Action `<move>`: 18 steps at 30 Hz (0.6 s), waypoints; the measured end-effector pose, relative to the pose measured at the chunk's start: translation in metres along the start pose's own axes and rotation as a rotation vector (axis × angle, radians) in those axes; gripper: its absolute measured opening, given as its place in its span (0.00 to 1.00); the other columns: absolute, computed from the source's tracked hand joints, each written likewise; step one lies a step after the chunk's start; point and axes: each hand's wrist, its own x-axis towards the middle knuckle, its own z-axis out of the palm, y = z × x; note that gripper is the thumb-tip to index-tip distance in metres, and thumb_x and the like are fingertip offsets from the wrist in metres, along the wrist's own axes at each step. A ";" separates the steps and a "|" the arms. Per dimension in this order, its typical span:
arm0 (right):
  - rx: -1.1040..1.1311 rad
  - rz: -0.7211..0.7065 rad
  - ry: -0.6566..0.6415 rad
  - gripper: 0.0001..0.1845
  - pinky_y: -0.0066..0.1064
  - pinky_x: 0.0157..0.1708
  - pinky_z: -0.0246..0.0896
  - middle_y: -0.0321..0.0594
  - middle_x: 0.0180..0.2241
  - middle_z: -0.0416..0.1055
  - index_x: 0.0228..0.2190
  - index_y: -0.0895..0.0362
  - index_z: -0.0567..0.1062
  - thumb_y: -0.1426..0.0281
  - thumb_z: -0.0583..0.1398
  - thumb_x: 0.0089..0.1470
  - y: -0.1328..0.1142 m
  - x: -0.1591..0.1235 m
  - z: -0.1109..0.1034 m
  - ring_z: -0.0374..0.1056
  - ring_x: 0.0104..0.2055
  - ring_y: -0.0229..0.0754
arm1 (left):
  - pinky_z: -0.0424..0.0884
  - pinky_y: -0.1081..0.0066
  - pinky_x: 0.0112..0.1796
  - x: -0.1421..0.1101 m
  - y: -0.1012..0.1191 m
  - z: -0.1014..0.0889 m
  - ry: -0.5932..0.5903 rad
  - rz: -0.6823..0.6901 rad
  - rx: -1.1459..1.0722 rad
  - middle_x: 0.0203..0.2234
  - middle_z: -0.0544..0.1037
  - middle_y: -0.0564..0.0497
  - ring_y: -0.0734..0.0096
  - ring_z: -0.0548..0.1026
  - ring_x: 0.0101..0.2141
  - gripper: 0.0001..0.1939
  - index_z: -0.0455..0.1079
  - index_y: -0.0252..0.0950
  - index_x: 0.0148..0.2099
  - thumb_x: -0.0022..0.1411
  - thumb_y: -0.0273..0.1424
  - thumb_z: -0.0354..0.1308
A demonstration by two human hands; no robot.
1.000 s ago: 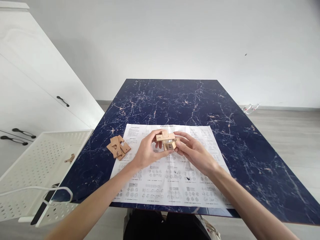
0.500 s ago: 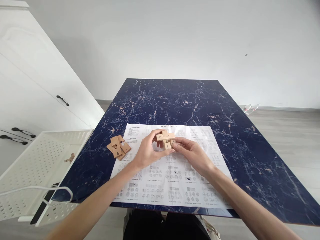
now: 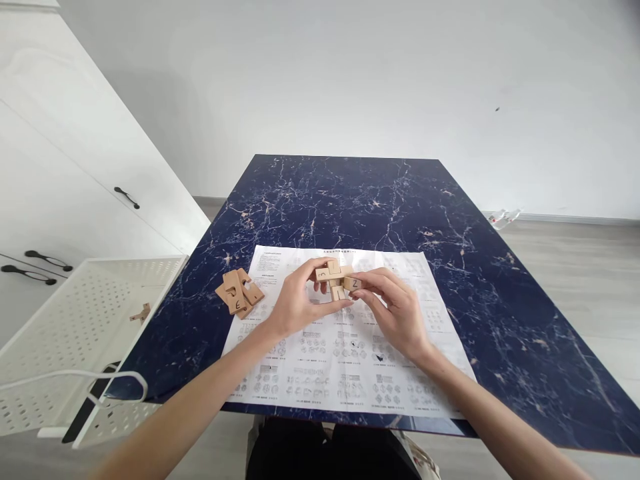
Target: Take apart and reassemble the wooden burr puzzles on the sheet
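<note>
Between my hands, above the printed sheet (image 3: 345,347), is a small assembly of interlocking wooden puzzle pieces (image 3: 334,272), with handwritten marks on their end faces. My left hand (image 3: 299,299) grips the assembly from the left, thumb below and fingers behind it. At its right side, my right hand (image 3: 397,303) pinches a wooden block marked 2 (image 3: 353,284) between thumb and fingers. That block touches the assembly; how far it fits in, I cannot tell. Left of the sheet lies a small pile of flat notched wooden pieces (image 3: 237,293), one marked 3.
The sheet lies near the front edge of a dark blue marbled table (image 3: 340,200). At the left stands a white perforated basket (image 3: 85,320) with a small wooden piece (image 3: 141,312) and a white cable (image 3: 75,377). White cabinets (image 3: 90,167) rise behind it.
My right hand has turned and shifted the block marked 2 at the assembly's right side, and its mark now faces me. The left hand keeps its hold. The pile has not moved.
</note>
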 end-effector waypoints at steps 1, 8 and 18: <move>-0.033 -0.013 -0.002 0.14 0.38 0.38 0.76 0.39 0.38 0.78 0.54 0.48 0.81 0.71 0.62 0.71 -0.001 -0.001 0.000 0.76 0.38 0.44 | 0.78 0.65 0.37 0.000 0.000 0.000 -0.011 0.011 0.011 0.42 0.81 0.49 0.66 0.77 0.34 0.34 0.71 0.42 0.60 0.58 0.50 0.76; -0.153 0.084 -0.069 0.15 0.40 0.32 0.72 0.38 0.29 0.77 0.54 0.47 0.83 0.62 0.58 0.73 -0.005 -0.003 -0.007 0.70 0.25 0.43 | 0.78 0.56 0.50 -0.001 -0.001 0.001 -0.051 0.074 0.057 0.50 0.80 0.45 0.54 0.80 0.48 0.34 0.70 0.43 0.61 0.58 0.47 0.77; -0.145 0.047 -0.160 0.17 0.36 0.23 0.62 0.38 0.28 0.75 0.55 0.48 0.82 0.61 0.56 0.75 -0.009 -0.003 -0.008 0.64 0.21 0.40 | 0.82 0.60 0.43 -0.004 0.000 0.003 -0.226 -0.059 -0.028 0.49 0.85 0.48 0.56 0.86 0.43 0.36 0.66 0.46 0.66 0.61 0.47 0.75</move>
